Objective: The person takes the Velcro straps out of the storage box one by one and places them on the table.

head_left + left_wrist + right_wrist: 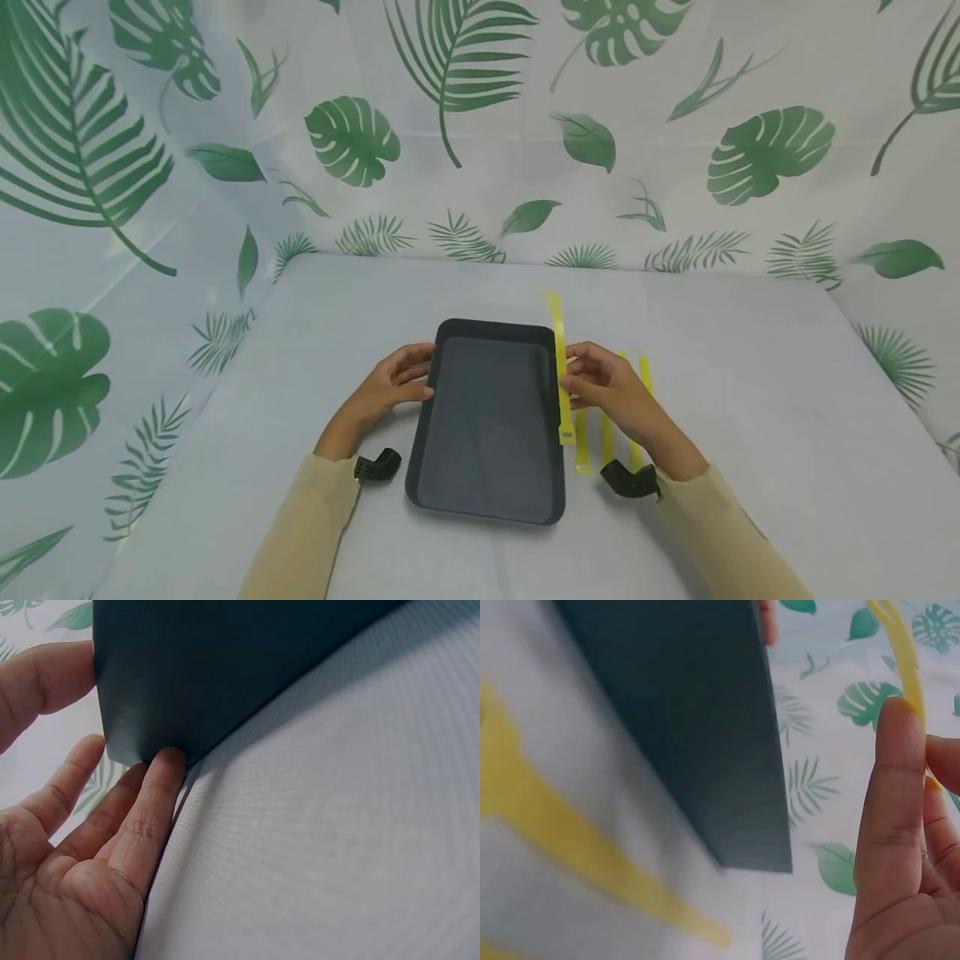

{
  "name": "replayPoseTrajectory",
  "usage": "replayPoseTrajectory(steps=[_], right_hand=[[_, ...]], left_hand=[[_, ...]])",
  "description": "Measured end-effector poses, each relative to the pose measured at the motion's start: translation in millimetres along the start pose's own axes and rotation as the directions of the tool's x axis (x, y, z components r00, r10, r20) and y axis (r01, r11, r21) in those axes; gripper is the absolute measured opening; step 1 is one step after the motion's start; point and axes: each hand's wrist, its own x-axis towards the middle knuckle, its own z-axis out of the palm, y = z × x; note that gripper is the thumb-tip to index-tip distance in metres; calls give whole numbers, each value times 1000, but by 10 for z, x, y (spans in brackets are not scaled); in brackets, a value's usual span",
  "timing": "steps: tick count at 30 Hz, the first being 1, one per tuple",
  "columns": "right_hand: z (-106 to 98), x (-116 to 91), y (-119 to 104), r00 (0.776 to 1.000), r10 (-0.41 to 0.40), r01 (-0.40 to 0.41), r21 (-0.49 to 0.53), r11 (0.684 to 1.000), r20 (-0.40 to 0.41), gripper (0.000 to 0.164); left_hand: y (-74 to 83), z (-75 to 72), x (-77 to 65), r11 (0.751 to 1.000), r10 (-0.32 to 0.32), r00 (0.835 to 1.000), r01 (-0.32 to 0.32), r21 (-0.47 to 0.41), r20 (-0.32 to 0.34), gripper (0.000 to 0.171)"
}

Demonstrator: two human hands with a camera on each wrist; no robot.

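A dark grey rectangular baking tray (495,433) lies in front of me. My left hand (386,387) is at its left side. In the left wrist view the thumb touches the tray's outer wall (187,667) and fairly straight fingertips rest at its lower edge. Beside the tray's right rim, my right hand (611,387) pinches a thin yellow strip (560,358) between thumb and fingers. This strip stands out lengthwise along the rim, with a hole in its wider near end. The right wrist view shows the pinched strip (906,667) above the fingertips.
More yellow strips (606,437) lie side by side on the white table (765,417), right of the tray and partly under my right hand and wrist. Leaf-printed cloth (487,192) hangs behind and at the sides. Each wrist carries a black camera mount (628,481).
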Motion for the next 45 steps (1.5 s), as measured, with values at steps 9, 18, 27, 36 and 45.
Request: replayPoseTrajectory(steps=[9,18,27,36,45], right_hand=[[-147,-174,56,1000,-2,2,16,1000,-29,40],[-277,-351,159,997,24,-23,8,1000,-68,43],[-417,-522,209,996,30,-27,40,999,-83,36],[-591,-646,294,990,74,-65,75,995,-118,33],[-772,-764,331,986,123,-122,15,992,-116,33]], left_hand=[[6,11,-9,1000,-16,1000,16,8,-10,79],[3,10,-18,1000,-9,1000,9,10,-10,78],[-10,3,-24,1000,-10,1000,10,9,-11,78],[-8,5,-35,1000,-16,1000,16,-12,-5,78],[13,17,-20,1000,-8,1000,8,-8,-1,79]])
